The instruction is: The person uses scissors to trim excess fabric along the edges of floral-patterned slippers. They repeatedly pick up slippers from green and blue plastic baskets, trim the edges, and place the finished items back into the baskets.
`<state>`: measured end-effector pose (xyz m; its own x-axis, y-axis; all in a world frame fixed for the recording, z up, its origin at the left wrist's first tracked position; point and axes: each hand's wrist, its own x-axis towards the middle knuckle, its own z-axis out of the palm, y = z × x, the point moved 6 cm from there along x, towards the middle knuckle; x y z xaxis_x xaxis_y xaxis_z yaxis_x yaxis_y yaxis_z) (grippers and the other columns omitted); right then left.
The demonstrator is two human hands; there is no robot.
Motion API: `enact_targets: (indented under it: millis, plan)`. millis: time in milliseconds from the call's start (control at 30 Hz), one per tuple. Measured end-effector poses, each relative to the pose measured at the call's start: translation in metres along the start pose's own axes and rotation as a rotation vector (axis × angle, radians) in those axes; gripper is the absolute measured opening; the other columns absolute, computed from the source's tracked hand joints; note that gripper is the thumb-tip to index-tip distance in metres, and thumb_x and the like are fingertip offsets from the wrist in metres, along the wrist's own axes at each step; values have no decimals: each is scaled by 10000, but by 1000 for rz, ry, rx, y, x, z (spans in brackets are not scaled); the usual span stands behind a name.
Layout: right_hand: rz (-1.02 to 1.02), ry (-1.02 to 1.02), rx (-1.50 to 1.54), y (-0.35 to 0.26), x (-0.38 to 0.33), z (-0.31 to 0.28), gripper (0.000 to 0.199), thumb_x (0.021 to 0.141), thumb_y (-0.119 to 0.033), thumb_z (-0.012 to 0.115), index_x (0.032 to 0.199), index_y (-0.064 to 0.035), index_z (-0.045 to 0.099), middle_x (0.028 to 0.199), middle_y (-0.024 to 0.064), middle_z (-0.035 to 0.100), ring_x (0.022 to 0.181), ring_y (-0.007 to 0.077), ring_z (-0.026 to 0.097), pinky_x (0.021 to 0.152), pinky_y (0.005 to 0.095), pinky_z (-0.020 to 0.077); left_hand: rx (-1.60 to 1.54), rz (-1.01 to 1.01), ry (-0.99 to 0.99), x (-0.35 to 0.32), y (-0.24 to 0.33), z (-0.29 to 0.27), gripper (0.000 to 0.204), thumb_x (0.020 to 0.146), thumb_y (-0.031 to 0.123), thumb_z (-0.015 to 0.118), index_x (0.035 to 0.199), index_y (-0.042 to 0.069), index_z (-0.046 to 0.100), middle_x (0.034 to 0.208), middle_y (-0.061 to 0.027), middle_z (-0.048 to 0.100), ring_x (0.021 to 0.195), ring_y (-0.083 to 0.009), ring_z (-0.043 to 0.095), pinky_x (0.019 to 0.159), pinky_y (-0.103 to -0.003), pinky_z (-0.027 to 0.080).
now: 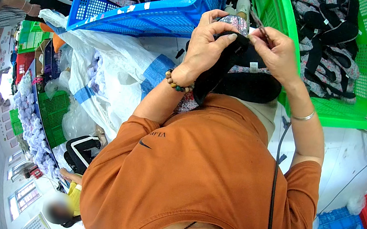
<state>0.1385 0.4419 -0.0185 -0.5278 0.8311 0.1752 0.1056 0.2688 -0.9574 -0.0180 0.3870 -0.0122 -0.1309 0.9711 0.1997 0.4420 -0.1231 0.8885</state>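
Note:
Over my lap, my left hand (208, 41) pinches a black fabric piece (215, 74) with a floral-print part, holding its edge up between thumb and fingers. Close to its right, my right hand (277, 53) is closed round a slim dark metal tool (263, 30) that looks like thread snips; its tip is partly hidden. The right fingertips come near the edge of the fabric. More black and floral pieces lie across my lap, one with a small white tag (253, 67).
A blue crate (160, 19) at the far left and a green crate (361, 111) at the right hold floral and black pieces. White plastic sacking (120, 59) spreads at the left. A black cord (273, 191) hangs down my front. Another person in yellow (75, 197) is at lower left.

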Motion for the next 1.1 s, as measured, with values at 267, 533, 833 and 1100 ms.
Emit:
enact_targets:
  millis: [267,533,833,1100]
  plan:
    - [-242,77,-538,-19,-3,-6,282,822,-309,640,754,-37,606,688,85,572,553,233,564,485,316,431,-140,-63,49,0,-13,-10,148,765,91,655,903,50,689,1202,-122,488,1118,-245,469,936,-319,380]
    - [-283,95,-800,-24,-6,-5,371,789,-435,641,693,-80,586,652,50,550,548,230,571,450,318,425,-164,-67,84,1,-20,-16,151,768,94,656,906,44,690,1199,-123,497,1131,-241,456,937,-315,376]
    - [-265,136,-818,-27,-8,-6,357,799,-397,653,700,-60,589,644,54,556,533,204,557,454,296,415,-137,-107,85,3,-23,-14,160,776,87,648,920,30,685,1202,-127,494,1134,-243,456,936,-316,381]
    - [-221,177,-754,-23,-6,-7,369,789,-415,652,680,-72,570,644,54,550,539,234,561,455,321,427,-315,-203,65,3,-33,-10,145,780,63,642,910,15,684,1234,-131,460,1177,-230,412,965,-311,349]
